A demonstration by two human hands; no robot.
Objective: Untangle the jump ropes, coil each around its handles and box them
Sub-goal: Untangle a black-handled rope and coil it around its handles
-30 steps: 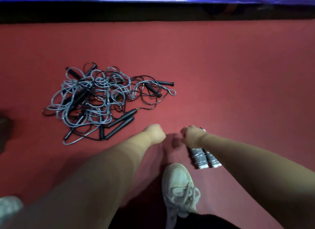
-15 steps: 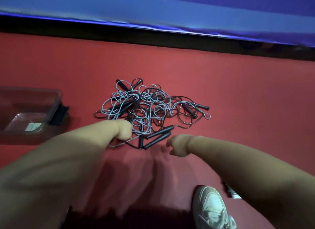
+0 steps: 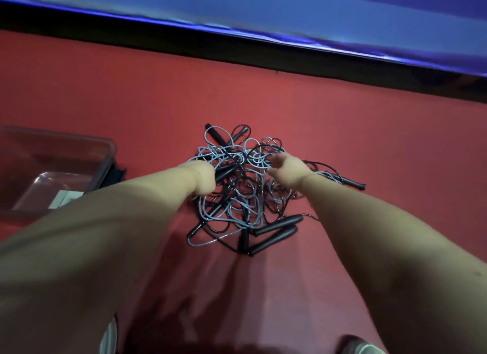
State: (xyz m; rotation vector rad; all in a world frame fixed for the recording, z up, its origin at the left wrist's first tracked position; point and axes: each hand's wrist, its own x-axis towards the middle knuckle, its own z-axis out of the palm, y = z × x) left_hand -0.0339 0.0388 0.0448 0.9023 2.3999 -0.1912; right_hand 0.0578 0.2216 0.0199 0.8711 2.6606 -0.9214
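Note:
A tangled pile of grey and black jump ropes (image 3: 237,195) lies on the red floor in the middle of the head view. Black handles stick out of it: two side by side at the near edge (image 3: 276,231), one at the right (image 3: 353,182), one at the far side (image 3: 214,135). My left hand (image 3: 201,178) is curled at the pile's left edge, gripping a black handle (image 3: 224,172). My right hand (image 3: 286,169) reaches into the top of the pile, its fingers stretched among the grey loops. A clear plastic box (image 3: 106,153) stands at the left.
A blue padded mat (image 3: 290,14) with a dark edge runs along the far side of the floor. A white label lies inside the box. My shoes show at the bottom edge, one on the left (image 3: 110,335) and one on the right (image 3: 366,345).
Both hands moved forward from near my shoe into the pile. The silver-wrapped bundle my right hand held a second ago is out of view. The left hand now grips a handle.

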